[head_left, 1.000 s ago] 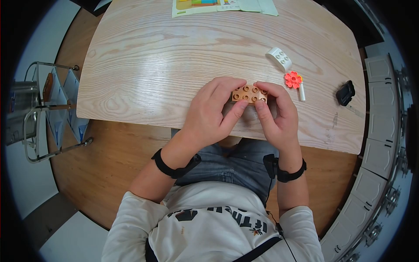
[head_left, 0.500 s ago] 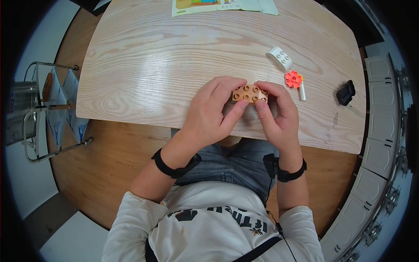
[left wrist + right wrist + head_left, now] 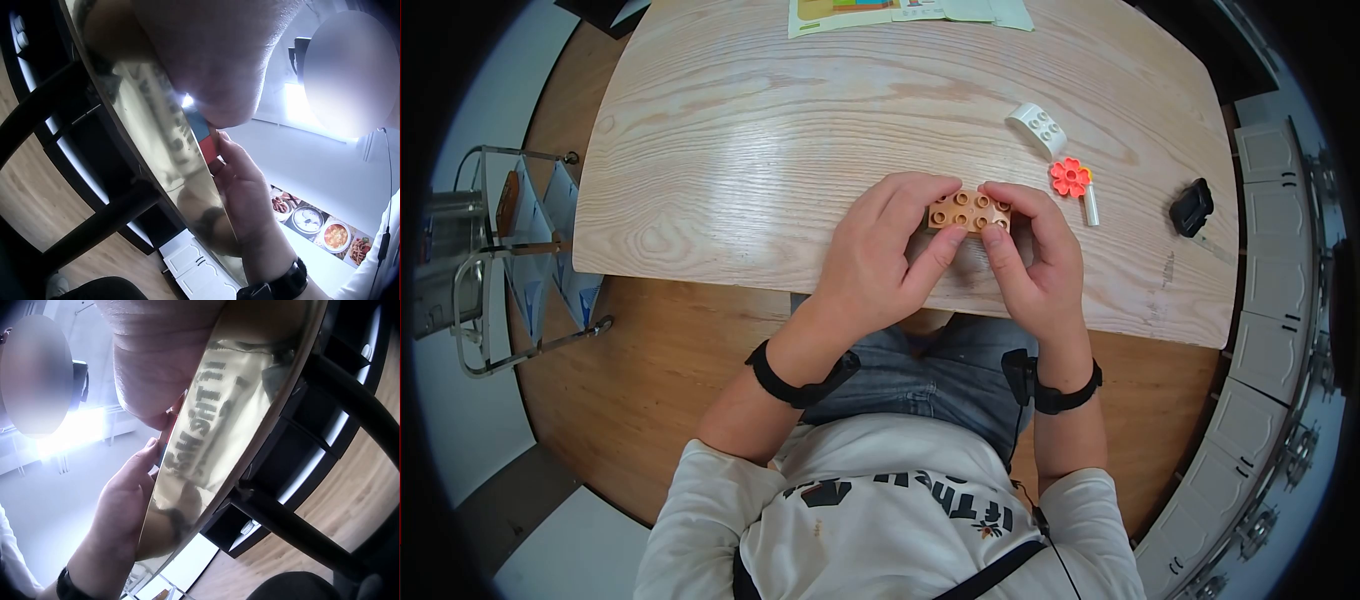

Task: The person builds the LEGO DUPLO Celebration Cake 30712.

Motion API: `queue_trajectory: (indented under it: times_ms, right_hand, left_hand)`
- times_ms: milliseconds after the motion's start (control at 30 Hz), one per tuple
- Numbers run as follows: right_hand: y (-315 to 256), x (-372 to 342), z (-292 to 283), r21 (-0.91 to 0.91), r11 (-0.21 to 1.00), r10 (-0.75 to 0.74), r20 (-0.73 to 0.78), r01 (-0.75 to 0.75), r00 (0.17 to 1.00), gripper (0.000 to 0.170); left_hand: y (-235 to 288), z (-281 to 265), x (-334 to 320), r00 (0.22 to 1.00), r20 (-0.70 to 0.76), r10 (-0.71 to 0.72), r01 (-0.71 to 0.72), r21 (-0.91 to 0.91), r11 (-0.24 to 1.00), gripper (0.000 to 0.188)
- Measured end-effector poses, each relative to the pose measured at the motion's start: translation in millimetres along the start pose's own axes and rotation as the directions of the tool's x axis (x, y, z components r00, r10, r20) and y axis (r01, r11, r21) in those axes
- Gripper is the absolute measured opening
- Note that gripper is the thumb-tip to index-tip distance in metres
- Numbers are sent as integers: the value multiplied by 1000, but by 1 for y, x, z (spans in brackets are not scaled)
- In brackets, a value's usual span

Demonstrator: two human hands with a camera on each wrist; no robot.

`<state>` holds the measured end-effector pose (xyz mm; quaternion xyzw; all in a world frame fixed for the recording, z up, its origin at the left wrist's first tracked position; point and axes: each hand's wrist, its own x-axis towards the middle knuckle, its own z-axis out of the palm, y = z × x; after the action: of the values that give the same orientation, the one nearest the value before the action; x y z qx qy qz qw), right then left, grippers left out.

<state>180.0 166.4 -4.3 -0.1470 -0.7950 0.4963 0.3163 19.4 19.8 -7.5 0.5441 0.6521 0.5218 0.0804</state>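
Note:
Between both hands near the table's front edge is a light-brown toy building brick point(image 3: 971, 211) with round studs facing up. My left hand point(image 3: 878, 250) grips its left end, thumb along the near side and fingers round the far side. On the right end, my right hand point(image 3: 1043, 262) holds it the same way. Low at the table, the left wrist view shows a red brick side point(image 3: 208, 149) and a blue one point(image 3: 198, 124) between the hands. Fingers and palms hide much of the lower bricks.
Right of the hands lie a white curved brick point(image 3: 1038, 132), a red flower piece point(image 3: 1069, 178) and a small white stick-like piece point(image 3: 1091, 207). A black device point(image 3: 1191, 207) sits near the right edge of the table point(image 3: 730, 130). Printed sheets point(image 3: 910, 12) lie at the far edge.
Both hands keep their grip on the light-brown brick with hardly any movement. The head view has shifted very slightly.

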Motion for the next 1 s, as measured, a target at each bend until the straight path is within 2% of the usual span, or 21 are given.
queue_trajectory:
  times_ms: [233, 333, 533, 1000]
  right_hand:
    - [1, 0, 1, 0, 1000, -7, -10, 7, 1000, 34]
    - [0, 0, 0, 3, 1000, 1, -5, -1, 1000, 34]
    - [1, 0, 1, 13, 1000, 4, -5, -4, 1000, 34]
    - [2, 0, 0, -3, 1000, -5, -8, 5, 1000, 35]
  left_hand:
    - [0, 0, 0, 1000, 1, 5, -5, 9, 1000, 38]
    - [2, 4, 2, 998, -60, -10, 9, -16, 1000, 36]
    - [2, -1, 1, 1000, 7, -12, 12, -8, 1000, 38]
    - [1, -1, 0, 1000, 7, -15, 15, -2, 1000, 39]
